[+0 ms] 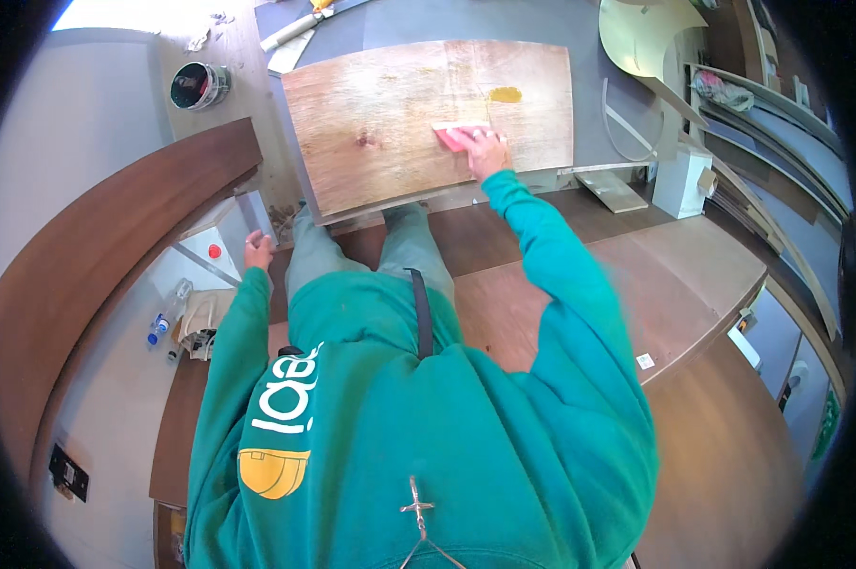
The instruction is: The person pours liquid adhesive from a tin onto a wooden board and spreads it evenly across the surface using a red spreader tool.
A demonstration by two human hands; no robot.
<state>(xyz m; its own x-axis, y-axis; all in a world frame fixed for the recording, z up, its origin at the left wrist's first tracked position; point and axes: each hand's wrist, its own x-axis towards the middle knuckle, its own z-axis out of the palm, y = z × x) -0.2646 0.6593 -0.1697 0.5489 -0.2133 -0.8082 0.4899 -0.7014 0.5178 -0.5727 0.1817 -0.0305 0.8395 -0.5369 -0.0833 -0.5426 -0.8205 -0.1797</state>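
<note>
My right hand [487,152] is closed on a red flat spreader [453,138] with a pale edge. It presses the spreader against a light wooden board [390,175] that has a slightly curved far edge. Beyond the hand and to the right, a yellow-brown puddle [506,95] that looks like glue lies on the board. The wood shows wet-looking streaks and a dark knot [364,139]. Down by my left thigh hangs my left hand [258,249], holding nothing that I can see, its fingers loosely apart.
Under the board is a grey tabletop [390,27]. A paint-stained bucket [200,86] stands at the far left. Curved brown panels [134,204] rise on the left; curved sheets [779,123] stack on the right. A thin curved piece [648,28] lies at the far right.
</note>
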